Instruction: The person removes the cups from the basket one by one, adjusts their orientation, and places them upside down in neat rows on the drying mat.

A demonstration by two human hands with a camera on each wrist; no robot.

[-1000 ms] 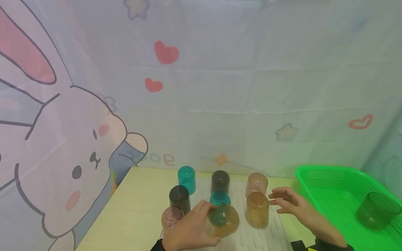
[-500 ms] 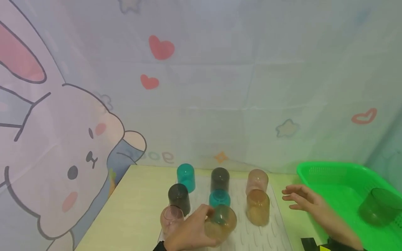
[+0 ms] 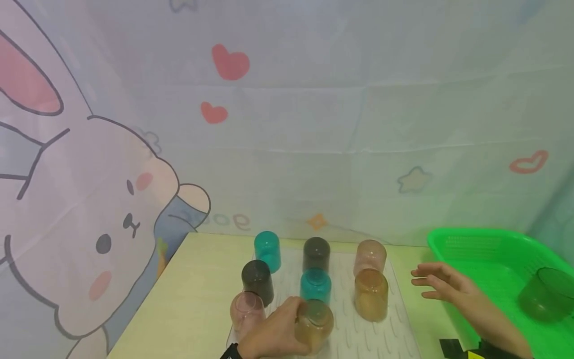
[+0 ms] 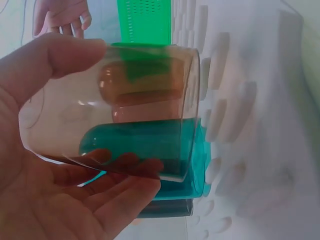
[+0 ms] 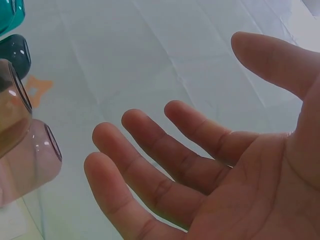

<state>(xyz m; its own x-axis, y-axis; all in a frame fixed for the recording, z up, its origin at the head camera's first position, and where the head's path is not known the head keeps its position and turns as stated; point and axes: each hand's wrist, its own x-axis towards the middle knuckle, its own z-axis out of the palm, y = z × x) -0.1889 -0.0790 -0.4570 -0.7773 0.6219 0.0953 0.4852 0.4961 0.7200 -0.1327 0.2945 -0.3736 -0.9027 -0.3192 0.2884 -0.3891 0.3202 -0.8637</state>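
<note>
My left hand (image 3: 275, 329) grips a pale amber glass cup (image 3: 317, 324), mouth down, at the front middle of a ridged white mat (image 3: 354, 344). In the left wrist view the thumb and fingers wrap its sides, with the rim close over the mat's ridges. Just behind it stands an upturned teal cup (image 3: 316, 285); to its left is a pink cup (image 3: 244, 309), partly hidden by my hand. My right hand (image 3: 453, 289) hovers between the mat and the green basket, fingers spread and holding nothing. An orange-amber cup (image 3: 371, 296) stands to its left.
Along the mat's back are a teal cup (image 3: 267, 252), a dark grey cup (image 3: 316, 253) and a pink cup (image 3: 370, 254). Another dark grey cup (image 3: 257, 281) is at left. A see-through cup (image 3: 544, 294) lies in the green basket (image 3: 475, 234) at right.
The cup in my left hand has come down toward the mat and tipped more upright. My right hand has drawn away to the right from the orange-amber cup.
</note>
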